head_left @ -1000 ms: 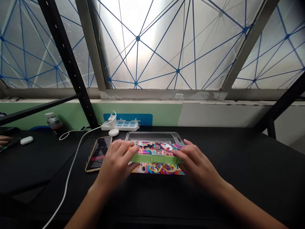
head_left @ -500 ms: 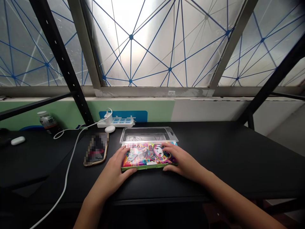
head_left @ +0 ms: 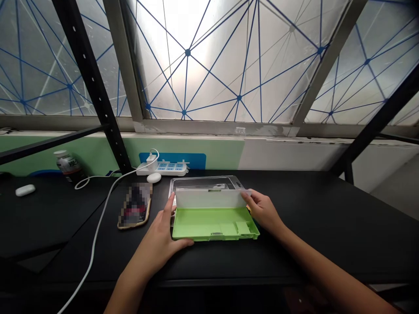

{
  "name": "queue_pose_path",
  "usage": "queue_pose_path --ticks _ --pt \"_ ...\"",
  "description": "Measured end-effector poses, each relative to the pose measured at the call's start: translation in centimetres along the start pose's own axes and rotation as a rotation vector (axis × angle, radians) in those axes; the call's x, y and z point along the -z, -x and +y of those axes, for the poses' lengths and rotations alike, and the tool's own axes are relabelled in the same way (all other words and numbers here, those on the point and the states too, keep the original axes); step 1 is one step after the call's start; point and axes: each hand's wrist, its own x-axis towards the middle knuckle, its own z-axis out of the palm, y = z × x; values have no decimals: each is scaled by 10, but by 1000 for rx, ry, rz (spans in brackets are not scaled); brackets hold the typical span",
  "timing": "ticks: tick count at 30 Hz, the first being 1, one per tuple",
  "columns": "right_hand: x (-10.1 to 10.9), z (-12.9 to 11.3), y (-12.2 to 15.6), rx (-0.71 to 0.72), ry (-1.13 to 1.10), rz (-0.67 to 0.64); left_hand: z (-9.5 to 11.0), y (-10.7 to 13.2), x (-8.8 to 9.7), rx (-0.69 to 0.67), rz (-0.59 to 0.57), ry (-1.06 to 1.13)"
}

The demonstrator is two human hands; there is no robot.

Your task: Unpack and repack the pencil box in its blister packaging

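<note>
A green pencil case [head_left: 209, 223] lies on the black table with its lid [head_left: 212, 199] tilted up, showing a whitish inner face. Its green tray is bare apart from a small raised compartment [head_left: 242, 227] at the right. My left hand [head_left: 162, 231] grips the case's left end, thumb along the front edge and fingers at the side. At the lid's right corner, my right hand [head_left: 262, 211] pinches the edge between thumb and fingers. Behind the lid rests a clear plastic package [head_left: 203, 182], partly hidden.
Left of the case lie a phone [head_left: 135, 207] and a white oval earbud case [head_left: 153, 178]. A power strip [head_left: 163, 168] with a plugged-in charger stands at the back. A white cable [head_left: 98, 218] runs across the table; a dark bottle [head_left: 68, 165] leans far left.
The pencil case's printed lid has swung up and back, opening the green inside. My right hand has moved from the lid's top to its right corner. The view has shifted slightly.
</note>
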Motion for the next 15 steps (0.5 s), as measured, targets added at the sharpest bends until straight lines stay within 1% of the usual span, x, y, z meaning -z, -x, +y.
queue_pose_path --ticks 4,6,8,10,12,13,15 --pt "-5 7 -2 -7 -12 18 0 2 1 3 -16 -12" --pt "-2 7 1 0 -12 19 0 3 2 3 -1 -12" --pt "3 5 7 44 8 -3 0 3 1 19 32 -2" --pt "9 1 12 149 46 -75 -1 2 1 47 75 11" --pt "14 -3 17 276 72 -184 -1 1 0 64 94 9" --pt "16 -5 18 318 84 -233 0 0 1 65 90 -1" --pt "17 -9 20 350 112 -288 1 -2 2 54 63 -33"
